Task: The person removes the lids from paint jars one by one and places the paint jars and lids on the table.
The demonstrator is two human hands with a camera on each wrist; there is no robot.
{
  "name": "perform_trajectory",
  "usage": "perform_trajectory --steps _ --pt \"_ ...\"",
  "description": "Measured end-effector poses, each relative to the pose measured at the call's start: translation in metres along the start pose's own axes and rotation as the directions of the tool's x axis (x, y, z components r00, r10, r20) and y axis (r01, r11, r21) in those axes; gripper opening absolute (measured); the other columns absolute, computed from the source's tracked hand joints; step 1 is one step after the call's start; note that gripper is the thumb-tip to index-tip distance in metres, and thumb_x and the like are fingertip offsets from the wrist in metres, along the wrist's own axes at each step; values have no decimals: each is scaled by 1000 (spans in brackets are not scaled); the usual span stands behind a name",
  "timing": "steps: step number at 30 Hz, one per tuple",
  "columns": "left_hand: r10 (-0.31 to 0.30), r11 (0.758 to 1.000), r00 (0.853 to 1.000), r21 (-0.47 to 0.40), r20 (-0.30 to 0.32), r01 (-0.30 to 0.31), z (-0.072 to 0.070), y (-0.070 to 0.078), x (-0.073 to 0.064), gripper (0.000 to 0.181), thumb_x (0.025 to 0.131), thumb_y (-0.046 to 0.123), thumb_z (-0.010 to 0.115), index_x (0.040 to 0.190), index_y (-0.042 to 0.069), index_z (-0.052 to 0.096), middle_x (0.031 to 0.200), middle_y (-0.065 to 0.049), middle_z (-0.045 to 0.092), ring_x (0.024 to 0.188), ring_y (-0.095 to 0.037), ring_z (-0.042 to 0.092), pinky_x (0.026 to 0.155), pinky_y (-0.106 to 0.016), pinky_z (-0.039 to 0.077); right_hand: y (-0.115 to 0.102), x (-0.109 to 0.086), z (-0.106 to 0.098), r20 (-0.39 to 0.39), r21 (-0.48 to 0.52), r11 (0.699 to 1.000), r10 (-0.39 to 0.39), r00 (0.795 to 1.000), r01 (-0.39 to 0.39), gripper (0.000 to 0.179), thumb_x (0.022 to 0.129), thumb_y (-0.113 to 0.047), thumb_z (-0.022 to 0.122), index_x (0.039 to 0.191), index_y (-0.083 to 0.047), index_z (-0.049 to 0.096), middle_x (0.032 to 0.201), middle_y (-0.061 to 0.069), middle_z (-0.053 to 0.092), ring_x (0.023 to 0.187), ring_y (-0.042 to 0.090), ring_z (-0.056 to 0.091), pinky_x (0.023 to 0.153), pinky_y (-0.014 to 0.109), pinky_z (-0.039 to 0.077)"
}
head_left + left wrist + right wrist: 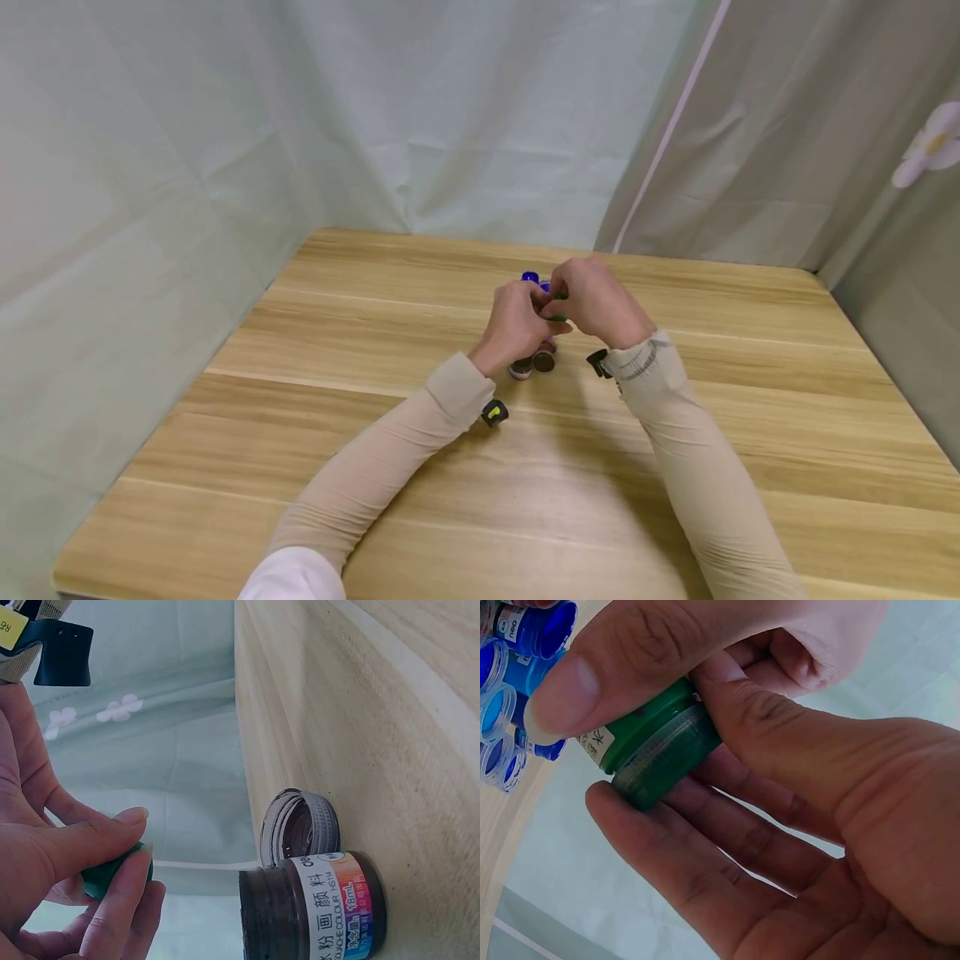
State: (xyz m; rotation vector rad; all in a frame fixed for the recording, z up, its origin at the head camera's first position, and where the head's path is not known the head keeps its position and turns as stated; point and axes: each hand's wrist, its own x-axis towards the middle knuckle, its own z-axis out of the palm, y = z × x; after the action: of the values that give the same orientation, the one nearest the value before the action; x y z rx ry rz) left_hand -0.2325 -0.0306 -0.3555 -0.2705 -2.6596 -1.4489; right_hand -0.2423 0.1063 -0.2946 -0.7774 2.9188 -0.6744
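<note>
In the head view my left hand (516, 321) and right hand (596, 298) meet over a small green paint jar (557, 316). The right wrist view shows the jar's green body with part of a white label and a see-through green lid (673, 759) against it. My left hand (634, 656) grips the body, its thumb along the side. My right hand (896, 799) holds the lid between thumb and fingers. In the left wrist view, fingers hide most of the green jar (101, 876). Whether the lid is tight or loose, I cannot tell.
Just below the hands, a dark brown gouache jar (330, 907) stands beside an upturned clear-rimmed lid (324, 825). Several blue paint jars (559, 630) and clear-rimmed lids (493, 712) cluster nearby. Everything rests on a wooden table (262, 367) backed by pale curtains (450, 108).
</note>
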Motion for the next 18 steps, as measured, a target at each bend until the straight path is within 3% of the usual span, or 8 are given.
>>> perform_trajectory --steps 5,13,18 --pt "-9 1000 1000 -7 7 9 0 1 0 25 75 17 93 93 5 80 80 -8 78 63 -15 71 59 -22 56 0 1 0 8 0 1000 5 1000 -5 9 90 -11 79 84 -6 74 81 7 75 63 17 55 56 27 45" --pt "-72 986 994 -145 82 84 2 1 -1 23 78 10 89 95 1 76 81 -14 77 68 -34 75 55 -26 59 1 2 0 18 -15 1000 8 1000 -8 9 87 -11 82 85 -6 75 81 7 76 66 17 60 59 28 49" --pt "-70 988 993 -131 90 82 4 -1 -2 20 80 11 88 91 3 74 77 -13 76 66 -34 75 56 -26 59 2 2 1 28 -4 1000 7 1000 -7 9 87 -11 82 85 -6 74 80 7 76 67 17 62 60 29 50"
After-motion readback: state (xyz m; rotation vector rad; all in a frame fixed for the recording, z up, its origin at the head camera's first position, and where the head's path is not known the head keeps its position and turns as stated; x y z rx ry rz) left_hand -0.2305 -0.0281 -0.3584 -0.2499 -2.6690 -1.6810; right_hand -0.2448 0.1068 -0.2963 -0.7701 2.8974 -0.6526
